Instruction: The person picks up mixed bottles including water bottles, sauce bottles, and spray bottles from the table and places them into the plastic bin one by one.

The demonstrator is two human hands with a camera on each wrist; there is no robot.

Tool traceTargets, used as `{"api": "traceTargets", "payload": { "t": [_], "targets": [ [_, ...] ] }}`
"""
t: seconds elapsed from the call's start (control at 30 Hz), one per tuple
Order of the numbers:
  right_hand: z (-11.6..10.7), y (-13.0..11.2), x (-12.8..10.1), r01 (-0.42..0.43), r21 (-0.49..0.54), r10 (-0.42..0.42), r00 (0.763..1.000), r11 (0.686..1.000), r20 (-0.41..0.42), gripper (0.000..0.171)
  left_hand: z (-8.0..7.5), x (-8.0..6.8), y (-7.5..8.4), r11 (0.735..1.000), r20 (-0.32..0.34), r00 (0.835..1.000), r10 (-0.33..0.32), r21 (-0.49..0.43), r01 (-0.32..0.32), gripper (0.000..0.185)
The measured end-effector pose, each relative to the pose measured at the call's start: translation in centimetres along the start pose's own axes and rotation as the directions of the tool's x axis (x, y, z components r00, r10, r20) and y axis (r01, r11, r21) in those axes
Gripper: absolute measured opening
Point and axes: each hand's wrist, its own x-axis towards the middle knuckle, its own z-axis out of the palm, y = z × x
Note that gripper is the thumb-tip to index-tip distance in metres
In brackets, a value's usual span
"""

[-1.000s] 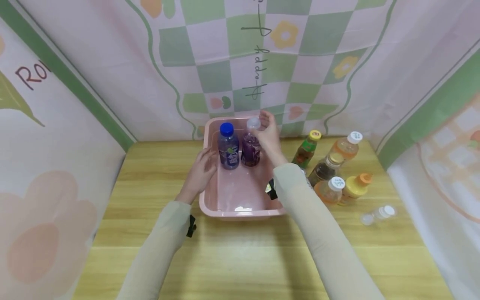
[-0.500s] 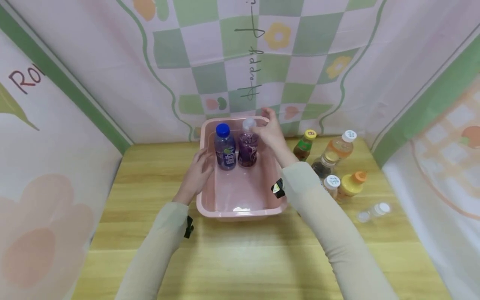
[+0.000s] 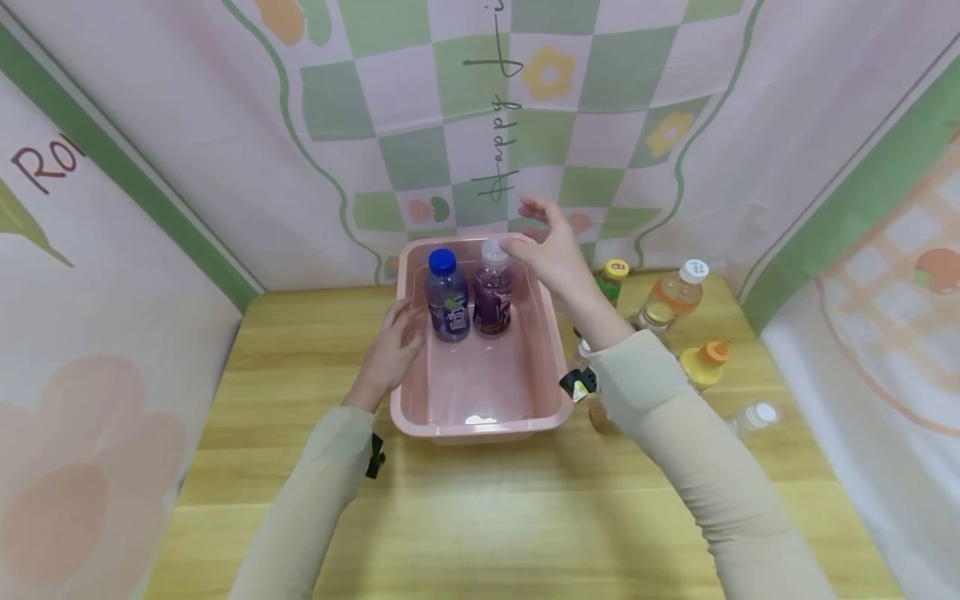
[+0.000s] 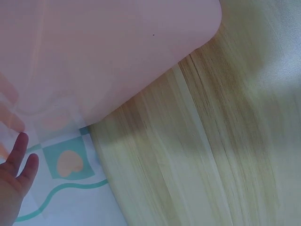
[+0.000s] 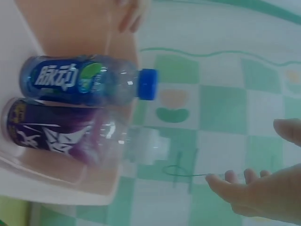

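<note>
A pink plastic basin [image 3: 480, 430] stands on the wooden table with two drink bottles upright inside. The left one is a blue-labelled bottle [image 3: 448, 304] with a blue cap; beside it is a purple-labelled bottle [image 3: 492, 304] with a clear cap. My right hand [image 3: 557, 258] is above the basin's back right side, fingers spread and holding nothing. In the right wrist view that hand [image 5: 263, 193] is apart from the purple bottle's cap [image 5: 155, 146]. My left hand [image 3: 386, 354] rests at the basin's left rim with relaxed fingers; its fingertips [image 4: 21, 146] show low in the left wrist view.
On the right stand a yellow-capped green-necked bottle [image 3: 611, 287], a white-capped orange drink bottle [image 3: 675, 292] and a yellow squeeze bottle [image 3: 701, 367]. A small clear bottle [image 3: 752, 418] lies near them. My right forearm hides others. A patterned cloth [image 3: 412, 75] hangs behind.
My right hand has let go of the purple bottle's top and moved up and to the right, its fingers spreading. The left hand stays at the basin rim.
</note>
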Motion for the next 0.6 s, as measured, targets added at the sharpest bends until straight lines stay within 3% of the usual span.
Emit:
{"api": "traceTargets", "payload": {
  "t": [0.1, 0.33, 0.6],
  "targets": [
    [-0.8, -0.8, -0.8, 0.033, -0.015, -0.033, 0.999, 0.999, 0.017, 0.068, 0.0, 0.0, 0.0, 1.000, 0.000, 1.000, 0.001, -0.001, -0.001, 0.052],
    [-3.4, -2.4, -2.2, 0.026, -0.071, -0.020, 0.995, 0.997, 0.095, 0.065, -0.1, 0.0, -0.2, 1.000, -0.005, 1.000, 0.006, -0.007, -0.006, 0.052],
    [-7.5, -2.7, -2.9, 0.042, -0.091, -0.036, 0.997, 0.995, 0.070, 0.057, -0.1, 0.1, -0.3, 1.000, -0.002, 1.000, 0.004, -0.006, -0.004, 0.052]
  ]
}}
